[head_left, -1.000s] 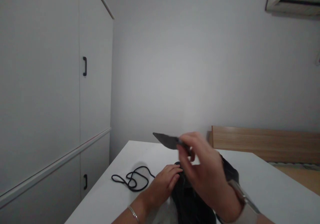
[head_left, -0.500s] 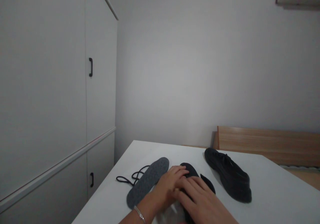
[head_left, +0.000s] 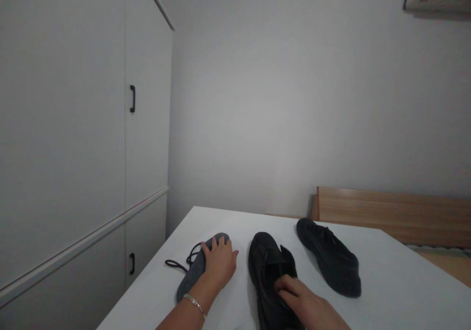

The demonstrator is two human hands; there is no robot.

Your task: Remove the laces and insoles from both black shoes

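Observation:
A grey felt insole [head_left: 195,274] lies on the white table at the left. My left hand [head_left: 220,263], with a bracelet at the wrist, rests over its far end, fingers spread and the thumb out to the side. A black shoelace [head_left: 176,264] lies looped beside the insole, partly hidden by it. In front of me is a black shoe [head_left: 264,261], its tongue and opening spread and no lace visible in it. My right hand [head_left: 300,300] has its curled fingers at the opening's right edge, gripping the shoe; the fingertips are hidden inside.
A second black shoe [head_left: 329,256], laced, stands on the table [head_left: 390,281] at the right. A white cabinet [head_left: 147,148] with dark handles is on the left. Behind the table is a wooden board [head_left: 386,212] along the wall.
My left hand has moved left from the shoe onto the insole. The shoe, mostly covered by both hands before, now shows; my right hand stays at it, slightly lower.

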